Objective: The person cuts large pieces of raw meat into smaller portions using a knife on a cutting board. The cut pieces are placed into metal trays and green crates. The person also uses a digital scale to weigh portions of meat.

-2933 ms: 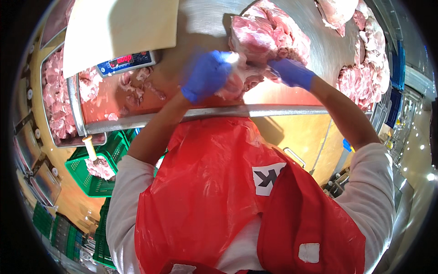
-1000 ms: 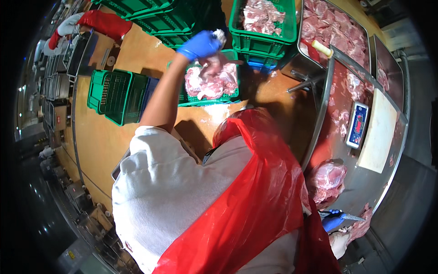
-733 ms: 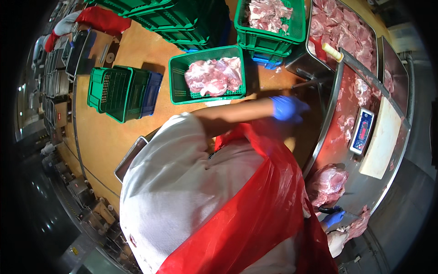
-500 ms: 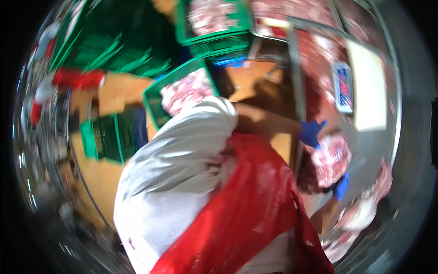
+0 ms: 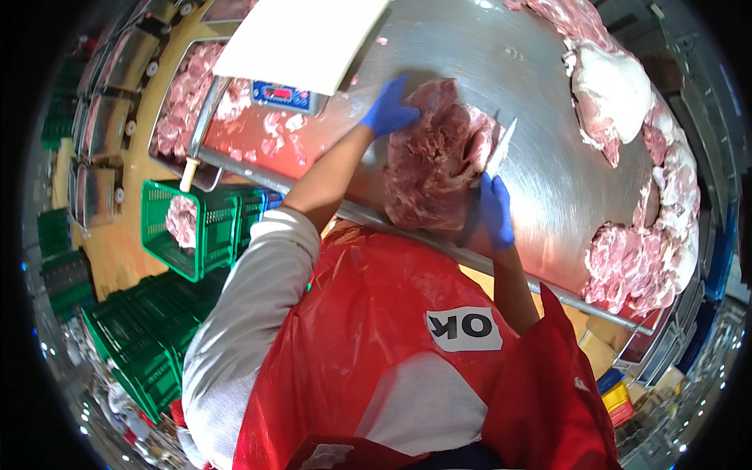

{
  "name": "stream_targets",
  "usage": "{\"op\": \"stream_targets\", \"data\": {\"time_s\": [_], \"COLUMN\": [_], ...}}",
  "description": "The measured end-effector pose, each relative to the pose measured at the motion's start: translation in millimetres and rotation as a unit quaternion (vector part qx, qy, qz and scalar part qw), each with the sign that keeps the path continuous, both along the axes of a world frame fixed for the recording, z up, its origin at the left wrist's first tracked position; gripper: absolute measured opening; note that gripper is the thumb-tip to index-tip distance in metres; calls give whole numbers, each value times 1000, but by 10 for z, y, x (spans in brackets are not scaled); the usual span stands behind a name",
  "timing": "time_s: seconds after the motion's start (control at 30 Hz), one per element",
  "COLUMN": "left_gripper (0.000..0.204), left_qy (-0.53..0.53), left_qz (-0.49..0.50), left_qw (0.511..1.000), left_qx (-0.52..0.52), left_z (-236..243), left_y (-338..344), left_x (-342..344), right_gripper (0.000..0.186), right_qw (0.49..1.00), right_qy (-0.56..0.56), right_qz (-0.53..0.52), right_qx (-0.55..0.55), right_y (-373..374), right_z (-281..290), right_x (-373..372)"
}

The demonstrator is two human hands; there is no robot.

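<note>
A large slab of dark pink meat [image 5: 431, 164] lies on the steel table [image 5: 533, 188] in front of me. My left hand [image 5: 390, 108], in a blue glove, is open at the slab's upper left edge, fingers apart, thumb on or beside the meat. My right hand [image 5: 495, 210], also gloved, is closed on a knife [image 5: 504, 142] at the slab's right side, its blade angled up and away from me.
A white board [image 5: 290, 39] overlaps a digital scale [image 5: 278, 95] at the left, near meat scraps [image 5: 274, 137] and a full tray [image 5: 188, 94]. Green crates [image 5: 168, 243] stand on the floor at left. More pork pieces [image 5: 619, 266] line the table's right side.
I have turned back from the floor crates to the table. My left hand, earlier releasing meat into a crate, is now at the slab. My right hand has the knife beside it.
</note>
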State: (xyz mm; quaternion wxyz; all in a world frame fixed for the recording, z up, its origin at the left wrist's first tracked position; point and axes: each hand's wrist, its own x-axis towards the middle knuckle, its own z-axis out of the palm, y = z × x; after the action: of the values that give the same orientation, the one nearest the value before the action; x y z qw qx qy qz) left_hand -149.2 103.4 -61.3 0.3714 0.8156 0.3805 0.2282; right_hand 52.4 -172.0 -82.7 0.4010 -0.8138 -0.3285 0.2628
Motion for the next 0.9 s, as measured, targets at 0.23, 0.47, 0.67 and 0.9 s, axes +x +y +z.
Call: {"op": "stream_targets", "data": {"time_s": [0.23, 0.47, 0.67, 0.9], "left_gripper": [75, 69, 59, 90], "left_qy": [137, 189, 189, 145], "left_qz": [-84, -266, -294, -320], "left_qw": [910, 862, 864, 844], "left_qx": [-382, -387, -363, -406], "left_z": [523, 425, 332, 108], "left_y": [-236, 93, 37, 358], "left_x": [45, 639, 838, 336], "right_gripper": [19, 34, 26, 20], "right_qw": [970, 988, 992, 964], "right_qy": [163, 75, -46, 116], "right_qz": [-95, -106, -116, -226], "right_qx": [156, 86, 6, -82], "right_y": [-221, -386, -583, -440], "right_z": [157, 126, 353, 1344], "right_x": [422, -17, -343, -658]}}
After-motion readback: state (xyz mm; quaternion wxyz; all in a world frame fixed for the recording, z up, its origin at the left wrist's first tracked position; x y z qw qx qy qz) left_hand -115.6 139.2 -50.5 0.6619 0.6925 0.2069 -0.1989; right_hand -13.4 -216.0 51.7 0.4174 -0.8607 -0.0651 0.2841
